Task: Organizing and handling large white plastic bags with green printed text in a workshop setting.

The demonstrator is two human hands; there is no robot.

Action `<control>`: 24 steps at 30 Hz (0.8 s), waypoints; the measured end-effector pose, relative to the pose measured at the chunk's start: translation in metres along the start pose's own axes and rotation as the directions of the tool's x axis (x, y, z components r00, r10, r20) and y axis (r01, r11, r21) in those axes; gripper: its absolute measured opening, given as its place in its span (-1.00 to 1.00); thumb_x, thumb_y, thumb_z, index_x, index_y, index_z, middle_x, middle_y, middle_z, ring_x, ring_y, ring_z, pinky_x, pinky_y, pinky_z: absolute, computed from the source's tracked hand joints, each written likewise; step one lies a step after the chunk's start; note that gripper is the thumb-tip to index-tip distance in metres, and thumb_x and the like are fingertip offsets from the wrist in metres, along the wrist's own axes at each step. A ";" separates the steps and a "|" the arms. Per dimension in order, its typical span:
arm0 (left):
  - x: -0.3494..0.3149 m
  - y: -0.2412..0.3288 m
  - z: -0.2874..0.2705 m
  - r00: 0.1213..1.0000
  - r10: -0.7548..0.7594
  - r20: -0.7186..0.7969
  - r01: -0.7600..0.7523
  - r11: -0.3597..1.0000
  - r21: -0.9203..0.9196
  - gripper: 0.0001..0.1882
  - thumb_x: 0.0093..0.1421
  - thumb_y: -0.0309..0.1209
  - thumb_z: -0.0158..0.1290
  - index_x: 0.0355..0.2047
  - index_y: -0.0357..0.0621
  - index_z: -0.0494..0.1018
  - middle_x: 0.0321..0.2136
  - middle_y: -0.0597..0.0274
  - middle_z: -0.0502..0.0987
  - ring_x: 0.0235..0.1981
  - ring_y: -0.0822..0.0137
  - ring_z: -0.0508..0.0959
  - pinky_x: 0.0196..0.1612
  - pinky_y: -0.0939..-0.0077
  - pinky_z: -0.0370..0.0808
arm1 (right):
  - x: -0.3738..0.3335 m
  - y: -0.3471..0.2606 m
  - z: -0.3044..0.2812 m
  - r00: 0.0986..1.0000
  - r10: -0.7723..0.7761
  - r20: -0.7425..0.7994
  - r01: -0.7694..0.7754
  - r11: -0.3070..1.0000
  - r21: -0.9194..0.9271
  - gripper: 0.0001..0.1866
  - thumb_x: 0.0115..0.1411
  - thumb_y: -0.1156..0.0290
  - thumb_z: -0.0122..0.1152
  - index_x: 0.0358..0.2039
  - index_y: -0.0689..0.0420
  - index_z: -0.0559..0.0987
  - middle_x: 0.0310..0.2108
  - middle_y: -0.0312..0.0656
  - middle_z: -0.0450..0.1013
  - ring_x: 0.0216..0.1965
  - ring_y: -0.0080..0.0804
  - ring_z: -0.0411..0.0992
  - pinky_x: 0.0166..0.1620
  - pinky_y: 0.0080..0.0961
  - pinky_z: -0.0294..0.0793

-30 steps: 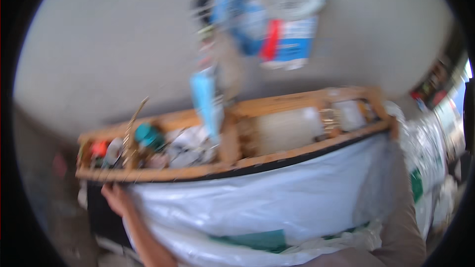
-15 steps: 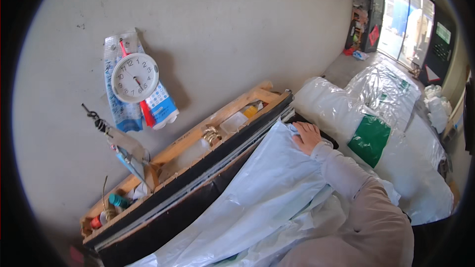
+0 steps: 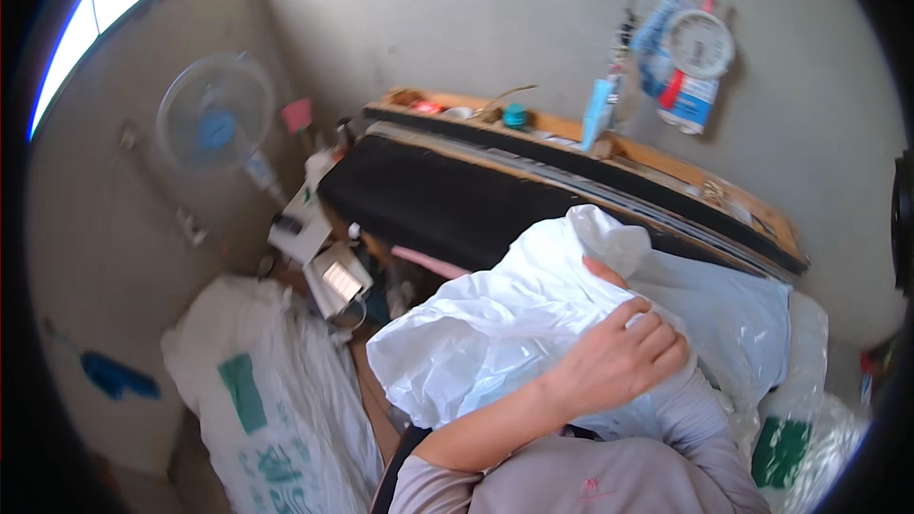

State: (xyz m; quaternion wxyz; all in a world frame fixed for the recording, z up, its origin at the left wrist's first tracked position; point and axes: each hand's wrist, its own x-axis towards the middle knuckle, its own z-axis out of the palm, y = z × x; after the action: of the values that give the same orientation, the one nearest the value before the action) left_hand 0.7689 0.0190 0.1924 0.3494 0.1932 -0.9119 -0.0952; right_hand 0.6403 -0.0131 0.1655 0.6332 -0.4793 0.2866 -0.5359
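Note:
A crumpled white plastic bag (image 3: pixel 476 324) is bunched up in front of me, its upper part raised in folds. My left hand (image 3: pixel 624 357) reaches across from the lower left with its fingers curled closed on the bag's right part. Just beyond it, part of my right hand (image 3: pixel 604 272) shows, gripping a fold of the bag; the rest is hidden behind the plastic and my left hand. Under and right of both hands spreads smooth pale-blue plastic (image 3: pixel 728 309), over the near side of a black padded surface (image 3: pixel 438 195).
A wooden trough (image 3: pixel 700 167) with small items runs along the wall. A fan (image 3: pixel 217 112) stands at the left. Below it are a small table (image 3: pixel 305 236) and a lit phone (image 3: pixel 343 278). Stuffed white sacks (image 3: pixel 286 400) stand lower left; clear-wrapped bundles (image 3: pixel 809 438) lie lower right.
The view has swung left. My right hand, earlier resting flat on the pale plastic's far end, is now within the bag's folds. My left hand has come into view, closed on the bag.

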 end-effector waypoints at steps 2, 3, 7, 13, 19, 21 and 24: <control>-0.037 0.019 -0.022 0.906 -0.044 -0.420 0.117 0.982 0.150 -0.74 -0.11 -0.37 0.13 -0.35 -0.03 0.42 -0.23 0.25 0.46 -0.15 0.26 0.44 0.01 0.22 0.15 | -0.022 0.007 -0.022 0.984 -0.048 -0.170 0.062 0.995 0.079 -0.48 0.17 0.21 -0.12 0.08 0.24 0.20 0.02 -0.12 0.25 0.06 -0.33 0.21 0.16 -0.48 0.07; -0.072 0.015 -0.033 0.889 -0.212 -0.407 0.275 0.956 0.103 -0.64 -0.13 -0.30 0.17 -0.26 -0.04 0.42 -0.20 0.23 0.45 -0.09 0.26 0.41 0.08 0.15 0.02 | 0.005 -0.029 -0.083 0.961 -0.069 -0.268 0.102 0.988 0.113 -0.49 0.19 0.19 -0.15 0.07 0.24 0.21 0.01 -0.13 0.26 0.06 -0.33 0.22 0.15 -0.48 0.09; -0.209 -0.017 -0.011 0.445 -0.761 -0.472 0.895 0.381 0.231 -0.45 -0.04 -0.16 0.07 -0.10 -0.26 0.33 -0.02 -0.08 0.29 0.07 0.00 0.21 0.06 -0.03 0.03 | -0.036 -0.164 -0.198 0.715 -0.365 -0.596 0.445 0.895 -0.014 -0.55 0.22 0.17 -0.24 0.00 0.22 0.29 -0.09 -0.15 0.31 -0.03 -0.35 0.27 0.07 -0.45 0.18; -0.196 -0.027 0.105 0.479 -0.834 0.275 0.771 0.549 0.323 -0.68 -0.11 -0.15 -0.01 -0.47 -0.09 0.55 -0.15 -0.06 0.42 0.09 0.05 0.21 0.11 -0.26 -0.16 | -0.004 -0.057 0.005 0.751 -0.627 0.209 0.654 0.659 -0.371 -0.74 0.23 0.31 -0.19 -0.21 0.18 0.39 -0.38 -0.21 0.36 -0.34 -0.52 0.35 -0.23 -0.54 0.38; -0.199 0.017 0.093 0.561 -0.630 0.537 0.740 0.672 0.015 -0.75 -0.10 -0.29 0.03 -0.40 -0.13 0.48 -0.41 0.05 0.49 -0.29 0.12 0.50 -0.15 0.25 0.36 | -0.001 0.256 0.079 0.755 0.015 0.655 0.585 0.434 -0.685 -0.58 -0.22 0.45 0.19 -0.22 0.03 0.48 -0.12 -0.05 0.34 -0.09 -0.03 0.31 -0.02 -0.29 0.29; -0.242 0.045 0.042 0.701 -0.694 -0.163 0.676 0.720 -0.158 -0.73 -0.07 -0.45 0.10 -0.30 -0.19 0.40 -0.29 0.07 0.47 -0.21 0.10 0.47 -0.14 0.22 0.38 | 0.010 0.301 0.037 0.906 -0.025 0.423 0.387 0.453 -0.803 -0.73 -0.21 0.41 0.19 -0.39 0.09 0.47 -0.35 0.00 0.41 -0.24 -0.01 0.36 -0.19 -0.22 0.34; -0.273 0.105 -0.045 0.471 -0.530 -0.705 0.879 0.346 0.327 -0.61 -0.11 -0.41 0.18 -0.23 -0.18 0.38 -0.30 0.06 0.47 -0.20 0.15 0.47 -0.10 0.35 0.38 | 0.013 0.277 0.046 0.827 0.357 0.434 0.292 0.386 -0.875 -0.73 -0.21 0.35 0.22 -0.41 0.09 0.51 -0.36 -0.01 0.45 -0.28 -0.05 0.40 -0.22 -0.28 0.36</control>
State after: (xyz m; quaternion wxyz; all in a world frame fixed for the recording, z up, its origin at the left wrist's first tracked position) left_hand 0.9551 0.2266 0.0942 0.3885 0.7085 -0.5730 0.1371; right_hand 0.7964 -0.0210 -0.0687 0.3232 -0.8752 0.3443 -0.1050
